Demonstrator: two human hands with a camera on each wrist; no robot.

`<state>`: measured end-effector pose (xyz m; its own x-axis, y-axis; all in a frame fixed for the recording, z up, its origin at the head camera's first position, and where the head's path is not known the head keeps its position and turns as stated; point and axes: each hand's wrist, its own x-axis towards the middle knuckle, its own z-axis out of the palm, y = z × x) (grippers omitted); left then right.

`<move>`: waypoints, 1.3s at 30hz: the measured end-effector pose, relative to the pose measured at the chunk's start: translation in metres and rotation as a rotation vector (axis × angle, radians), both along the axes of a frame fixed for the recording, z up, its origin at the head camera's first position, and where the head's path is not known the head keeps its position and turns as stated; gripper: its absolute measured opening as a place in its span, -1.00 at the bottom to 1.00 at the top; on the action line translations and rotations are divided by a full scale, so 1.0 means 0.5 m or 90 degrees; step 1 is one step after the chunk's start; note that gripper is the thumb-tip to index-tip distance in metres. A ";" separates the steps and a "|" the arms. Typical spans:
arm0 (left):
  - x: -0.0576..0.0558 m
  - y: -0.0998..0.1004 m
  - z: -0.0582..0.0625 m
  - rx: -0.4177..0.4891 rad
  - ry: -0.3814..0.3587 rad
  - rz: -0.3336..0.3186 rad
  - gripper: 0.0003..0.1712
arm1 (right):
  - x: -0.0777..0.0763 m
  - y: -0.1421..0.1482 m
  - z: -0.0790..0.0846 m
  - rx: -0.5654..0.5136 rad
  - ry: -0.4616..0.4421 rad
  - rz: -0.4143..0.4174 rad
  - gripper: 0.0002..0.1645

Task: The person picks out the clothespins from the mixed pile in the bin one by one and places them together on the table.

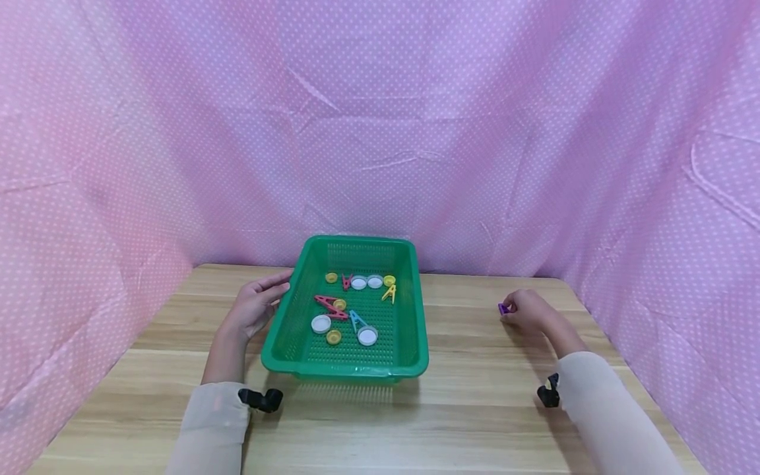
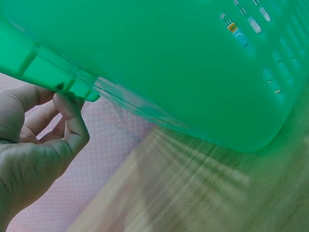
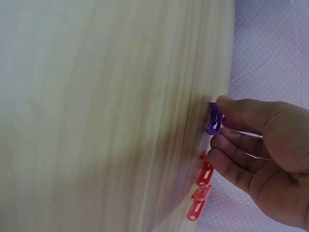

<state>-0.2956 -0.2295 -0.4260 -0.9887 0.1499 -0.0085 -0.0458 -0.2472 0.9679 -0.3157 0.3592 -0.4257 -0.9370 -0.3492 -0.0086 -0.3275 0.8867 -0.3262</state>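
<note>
In the head view, my left hand point(image 1: 252, 309) grips the left rim of a green plastic basket point(image 1: 420, 316). The left wrist view shows its thumb and fingers pinching the rim point(image 2: 53, 77). Inside the basket lie pink clothespins point(image 1: 325, 302), a blue clothespin point(image 1: 355, 318), a yellow clothespin point(image 1: 390, 292), and several round white and yellow caps point(image 1: 321, 324). Far to the right, my right hand point(image 1: 527, 309) pinches a purple clothespin point(image 3: 214, 120) close over the wooden table. Red and pink clothespins point(image 3: 205, 173) show beside its lower fingers in the right wrist view; the hand hides them in the head view.
The wooden table point(image 1: 469, 396) extends under both forearms. Pink dotted cloth point(image 1: 380, 132) hangs behind the table and along both sides. Black wrist mounts point(image 1: 261, 400) sit on both sleeves.
</note>
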 end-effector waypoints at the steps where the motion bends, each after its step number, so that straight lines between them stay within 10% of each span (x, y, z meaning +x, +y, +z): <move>1: 0.000 0.000 0.000 -0.001 0.000 0.000 -0.48 | 0.002 -0.001 0.002 0.003 0.000 -0.002 -0.72; 23: 0.004 0.002 0.003 -0.007 0.006 -0.008 -0.43 | 0.014 0.008 0.004 0.002 0.032 -0.013 -0.80; 39: 0.004 0.000 0.001 -0.007 0.004 0.003 -0.49 | 0.001 -0.011 0.102 -0.021 0.043 -0.014 -0.55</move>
